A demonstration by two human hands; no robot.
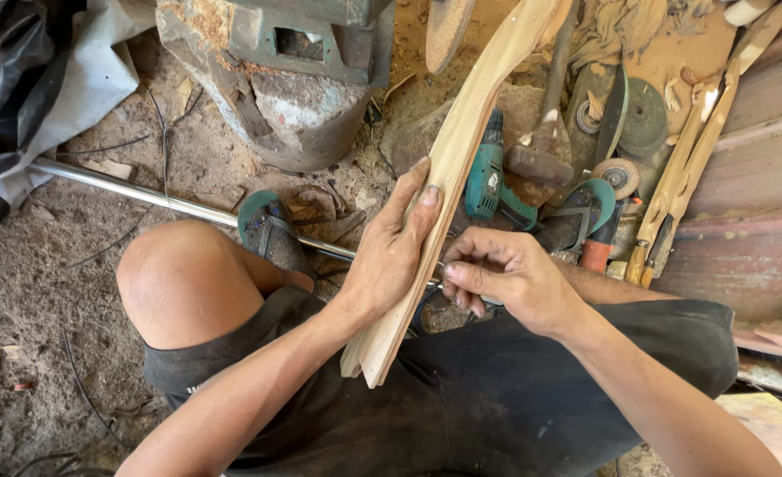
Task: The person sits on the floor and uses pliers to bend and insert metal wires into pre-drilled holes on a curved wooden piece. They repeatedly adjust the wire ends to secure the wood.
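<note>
A long, pale, curved wooden piece (470, 132) stands on edge and runs from my lap up past the top of the view. My left hand (391, 247) grips its left face near the lower end, fingers flat along the wood. My right hand (501, 278) is on the other side of the piece, its fingers curled and pinched beside the right face. Whether it holds a small item I cannot tell. I am seated in dark shorts, with my bare left knee (188, 278) raised.
A metal pipe (143, 194) crosses the sawdust-covered ground. A teal power drill (488, 177), an angle grinder (576, 216), discs and wooden strips (691, 159) lie ahead. A heavy green machine base (294, 79) stands at the top, grey and black sheeting (29, 88) on the left.
</note>
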